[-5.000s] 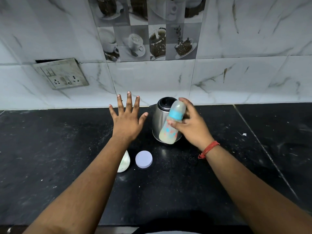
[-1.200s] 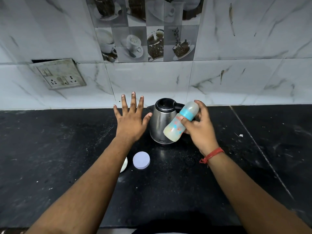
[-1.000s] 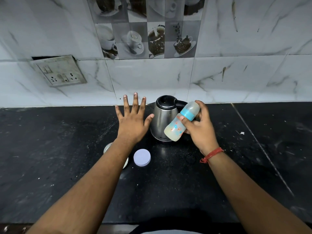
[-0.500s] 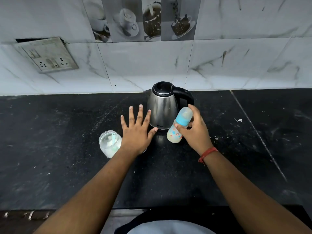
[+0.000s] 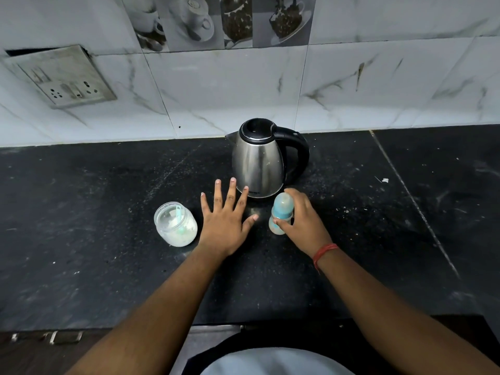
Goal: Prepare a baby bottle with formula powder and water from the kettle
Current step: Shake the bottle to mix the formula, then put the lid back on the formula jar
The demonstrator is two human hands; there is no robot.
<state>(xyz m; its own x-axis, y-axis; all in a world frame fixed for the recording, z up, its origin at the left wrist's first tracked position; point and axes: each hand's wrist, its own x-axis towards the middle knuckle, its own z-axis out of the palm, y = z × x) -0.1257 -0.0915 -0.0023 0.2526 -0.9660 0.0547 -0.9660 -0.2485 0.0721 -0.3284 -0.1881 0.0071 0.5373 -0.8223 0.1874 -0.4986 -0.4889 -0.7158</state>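
A baby bottle with a blue collar and clear cap stands upright on the black counter, holding pale milky liquid. My right hand is wrapped around it from the right. Just behind it stands a steel kettle with a black lid and handle. My left hand hovers flat with fingers spread, between the bottle and an open glass jar of white formula powder with a small scoop inside. The jar's lid is hidden under my left hand.
A tiled wall rises behind the counter, with a socket plate at the upper left. The counter's front edge runs close to my body. Powder specks lie scattered on the counter around the kettle.
My right hand has lowered the tilted bottle from in front of the kettle and stood it upright on the counter. My left hand came down and toward me, covering the lid. The camera tilted downward.
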